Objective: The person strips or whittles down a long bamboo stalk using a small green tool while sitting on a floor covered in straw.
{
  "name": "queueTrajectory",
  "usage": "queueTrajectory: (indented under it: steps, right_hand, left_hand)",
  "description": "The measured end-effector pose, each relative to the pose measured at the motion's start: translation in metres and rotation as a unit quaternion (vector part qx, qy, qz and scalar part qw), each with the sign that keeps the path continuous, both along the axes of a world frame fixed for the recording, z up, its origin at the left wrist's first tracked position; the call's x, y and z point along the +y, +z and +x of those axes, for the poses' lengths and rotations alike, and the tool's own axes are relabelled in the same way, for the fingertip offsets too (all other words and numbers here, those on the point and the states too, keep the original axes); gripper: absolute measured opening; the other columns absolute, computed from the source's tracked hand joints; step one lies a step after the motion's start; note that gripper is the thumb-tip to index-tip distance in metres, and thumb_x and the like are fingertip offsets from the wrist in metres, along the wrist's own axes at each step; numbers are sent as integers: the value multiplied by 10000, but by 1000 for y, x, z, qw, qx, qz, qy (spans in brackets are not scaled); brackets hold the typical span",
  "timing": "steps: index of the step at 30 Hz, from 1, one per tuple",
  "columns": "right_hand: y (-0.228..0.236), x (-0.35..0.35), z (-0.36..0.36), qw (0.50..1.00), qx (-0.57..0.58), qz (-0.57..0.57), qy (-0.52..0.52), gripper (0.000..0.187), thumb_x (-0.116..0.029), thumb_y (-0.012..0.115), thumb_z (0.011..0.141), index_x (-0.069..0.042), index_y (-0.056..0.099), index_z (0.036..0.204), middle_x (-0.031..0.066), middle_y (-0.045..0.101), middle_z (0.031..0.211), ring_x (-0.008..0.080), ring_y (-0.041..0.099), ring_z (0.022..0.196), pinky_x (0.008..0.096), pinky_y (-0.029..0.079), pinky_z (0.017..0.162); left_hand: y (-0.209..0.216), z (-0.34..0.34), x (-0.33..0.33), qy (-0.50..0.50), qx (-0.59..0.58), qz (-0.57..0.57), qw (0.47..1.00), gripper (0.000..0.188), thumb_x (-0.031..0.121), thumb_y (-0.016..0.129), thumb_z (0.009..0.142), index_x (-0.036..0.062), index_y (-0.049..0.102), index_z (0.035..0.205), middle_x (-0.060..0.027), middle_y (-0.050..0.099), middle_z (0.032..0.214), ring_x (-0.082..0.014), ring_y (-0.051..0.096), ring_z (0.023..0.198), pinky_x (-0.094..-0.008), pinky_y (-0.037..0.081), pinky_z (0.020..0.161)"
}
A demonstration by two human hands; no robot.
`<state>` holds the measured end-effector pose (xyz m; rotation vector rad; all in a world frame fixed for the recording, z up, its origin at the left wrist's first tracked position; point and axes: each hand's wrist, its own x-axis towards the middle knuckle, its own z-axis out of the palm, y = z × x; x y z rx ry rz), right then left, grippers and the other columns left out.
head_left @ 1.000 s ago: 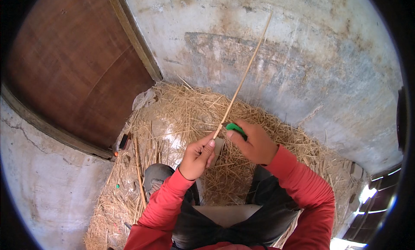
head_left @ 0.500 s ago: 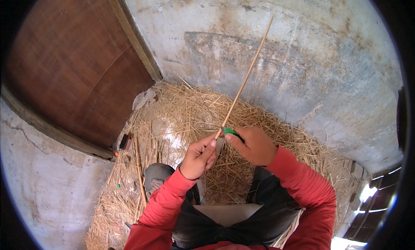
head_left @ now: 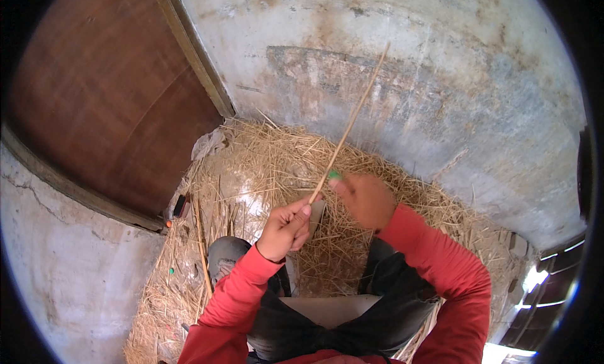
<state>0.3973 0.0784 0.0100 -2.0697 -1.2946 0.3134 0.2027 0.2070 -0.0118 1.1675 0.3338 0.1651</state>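
A long, thin bamboo stick [head_left: 348, 132] slants up and away from me toward the wall. Its near end is pinched between the thumb and fingers of my left hand [head_left: 287, 229]. My right hand [head_left: 367, 199] is closed around a small green-handled knife [head_left: 335, 174], held just right of the stick. Only a bit of the green handle shows past the fingers, and motion smears that hand. The blade cannot be made out.
Pale straw-like shavings [head_left: 402, 181] cover much of the floor. Longer sticks [head_left: 202, 247] lie left of my knee. A brown door panel [head_left: 113, 100] stands at the left, a stained wall [head_left: 453, 93] ahead. A dark object [head_left: 181, 205] lies near the door's foot.
My right hand has moved up along the stick with the green-handled knife, a little away from my left hand. The stick's far tip has dropped slightly and shifted left.
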Motion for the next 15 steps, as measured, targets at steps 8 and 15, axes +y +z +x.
queueTrajectory:
  steps: [8, 15]
  right_hand:
    - [-2, -17, 6, 999, 6, 6, 50, 471, -437, 490, 1031, 8, 637, 991, 208, 527, 629, 332, 569, 570, 443, 441, 582]
    - [-5, -4, 6, 999, 35, -33, -19, 451, -414, 477, 1032, -6, 667, 1059, 270, 637, 774, 414, 646, 712, 503, 494, 684]
  left_hand:
    - [0, -17, 1, -48, 13, -32, 998, 418, 206, 426, 1092, 43, 461, 1476, 59, 277, 592, -57, 256, 439, -238, 241, 422]
    - [1, -19, -2, -31, 22, -24, 999, 410, 210, 454, 1082, 13, 493, 1439, 75, 272, 577, -46, 220, 425, -235, 218, 419]
